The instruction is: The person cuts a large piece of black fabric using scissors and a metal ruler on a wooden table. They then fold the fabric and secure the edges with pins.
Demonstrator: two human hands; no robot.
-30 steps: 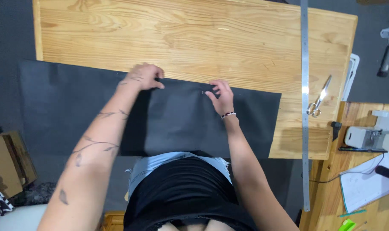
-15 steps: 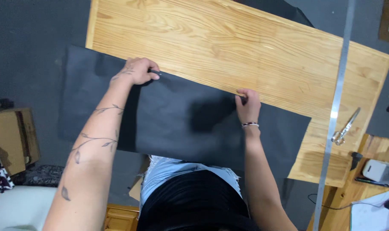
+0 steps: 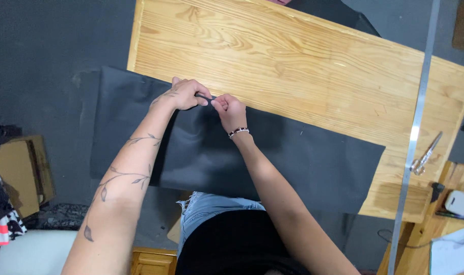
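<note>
Black sheet [image 3: 272, 163] drapes over the wooden counter's [image 3: 303, 66] near edge; left hand [image 3: 183, 94] and right hand [image 3: 231, 109] each close a grip on its far edge, fingertips nearly touching.

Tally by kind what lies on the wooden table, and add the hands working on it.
Black sheet: 1, pinched at its upper edge by both hands
Scissors: 1
Long metal ruler: 1
Hands: 2, left hand and right hand
Total: 5
</note>
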